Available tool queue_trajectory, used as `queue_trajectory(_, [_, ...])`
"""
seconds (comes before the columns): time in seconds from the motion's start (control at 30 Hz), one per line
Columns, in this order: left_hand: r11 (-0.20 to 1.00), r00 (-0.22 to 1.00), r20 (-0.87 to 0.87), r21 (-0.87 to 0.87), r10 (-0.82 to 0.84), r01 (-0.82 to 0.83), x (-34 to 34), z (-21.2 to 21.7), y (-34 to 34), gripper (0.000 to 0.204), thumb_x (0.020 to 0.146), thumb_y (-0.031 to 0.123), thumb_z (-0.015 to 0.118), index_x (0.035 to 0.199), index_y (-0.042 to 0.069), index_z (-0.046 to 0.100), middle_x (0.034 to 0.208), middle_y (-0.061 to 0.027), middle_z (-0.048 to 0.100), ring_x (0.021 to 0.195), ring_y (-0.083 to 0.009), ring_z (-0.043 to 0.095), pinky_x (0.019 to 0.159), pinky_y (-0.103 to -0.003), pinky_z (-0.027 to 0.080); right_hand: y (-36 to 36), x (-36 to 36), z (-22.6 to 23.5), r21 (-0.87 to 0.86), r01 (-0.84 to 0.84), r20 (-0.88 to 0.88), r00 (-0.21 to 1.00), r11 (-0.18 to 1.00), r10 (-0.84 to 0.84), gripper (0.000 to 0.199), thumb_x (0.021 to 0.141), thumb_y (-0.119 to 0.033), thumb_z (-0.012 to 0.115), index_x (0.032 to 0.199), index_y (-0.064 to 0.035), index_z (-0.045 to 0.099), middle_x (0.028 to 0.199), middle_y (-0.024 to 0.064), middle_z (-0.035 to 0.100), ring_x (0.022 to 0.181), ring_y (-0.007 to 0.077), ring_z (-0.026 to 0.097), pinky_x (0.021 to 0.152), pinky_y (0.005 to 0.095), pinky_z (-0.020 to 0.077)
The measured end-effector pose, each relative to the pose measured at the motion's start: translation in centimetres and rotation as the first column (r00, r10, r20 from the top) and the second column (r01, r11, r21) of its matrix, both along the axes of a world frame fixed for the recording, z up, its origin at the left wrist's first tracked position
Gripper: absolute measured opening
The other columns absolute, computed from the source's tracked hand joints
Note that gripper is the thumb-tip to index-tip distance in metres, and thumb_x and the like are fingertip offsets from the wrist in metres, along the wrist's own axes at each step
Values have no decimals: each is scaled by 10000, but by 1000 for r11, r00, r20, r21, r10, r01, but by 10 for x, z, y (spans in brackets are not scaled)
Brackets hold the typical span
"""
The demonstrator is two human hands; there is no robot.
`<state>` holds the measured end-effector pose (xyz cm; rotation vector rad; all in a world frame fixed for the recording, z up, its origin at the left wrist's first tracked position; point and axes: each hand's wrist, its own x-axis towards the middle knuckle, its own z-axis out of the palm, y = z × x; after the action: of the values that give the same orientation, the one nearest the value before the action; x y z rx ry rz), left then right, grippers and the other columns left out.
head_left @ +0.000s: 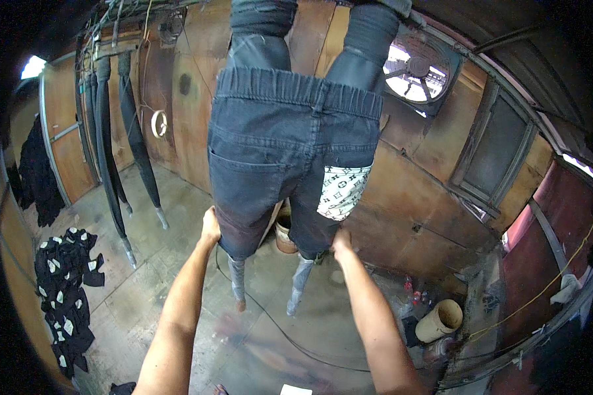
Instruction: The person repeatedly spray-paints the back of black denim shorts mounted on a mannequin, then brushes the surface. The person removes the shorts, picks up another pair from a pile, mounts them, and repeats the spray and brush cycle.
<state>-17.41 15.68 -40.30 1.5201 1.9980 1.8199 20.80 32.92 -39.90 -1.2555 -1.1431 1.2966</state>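
Black denim shorts (263, 141), with a gathered elastic waistband and a white patterned back pocket (344, 191), hang in front of me on a dark two-legged form (260, 49). The form's grey wrapped lower ends (236, 280) stick out below the leg hems. My left hand (211, 227) grips the outer edge of the left leg near its hem, fingers partly hidden behind the cloth. On the opposite side my right hand (341, 242) is closed on the right leg's lower edge, below the patterned pocket; its fingertips are hidden too.
Long dark leg forms (135, 138) hang at the left. A pile of black garments (66, 296) lies on the floor (178, 263) there. One bucket (284, 234) stands behind the shorts, another (439, 320) at the right. A fan (416, 69) sits in the wall; a cable crosses the floor.
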Motion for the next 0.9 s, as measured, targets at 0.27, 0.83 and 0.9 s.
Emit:
queue_trajectory(0.27, [991, 989, 93, -64, -115, 122, 21, -31, 43, 596, 824, 354, 799, 1274, -7, 648, 1303, -215, 678, 1236, -342, 629, 1037, -393, 473, -29, 19, -41, 282, 226, -101, 974, 932, -205, 84, 925, 13, 571, 883, 52, 632, 880, 101, 680, 860, 186, 616, 788, 363, 482])
queue_trajectory(0.83, [531, 980, 184, -839, 72, 119, 188, -358, -229, 324, 992, 316, 494, 1169, 163, 718, 1072, -238, 714, 1058, -446, 667, 931, -553, 519, -305, 125, -381, -62, 52, 845, 534, 997, 24, 320, 909, -319, 671, 1076, -58, 752, 1009, 188, 760, 918, 363, 718, 760, 464, 540])
queue_trajectory(0.9, [500, 975, 216, -851, 55, 161, 195, -400, -268, 377, 1016, 422, 498, 1171, 164, 725, 1074, -227, 718, 1052, -430, 673, 929, -537, 525, -348, 104, -408, -36, -31, 836, 546, 999, 47, 400, 932, -361, 639, 1146, -34, 723, 1083, 205, 741, 960, 377, 704, 827, 447, 529])
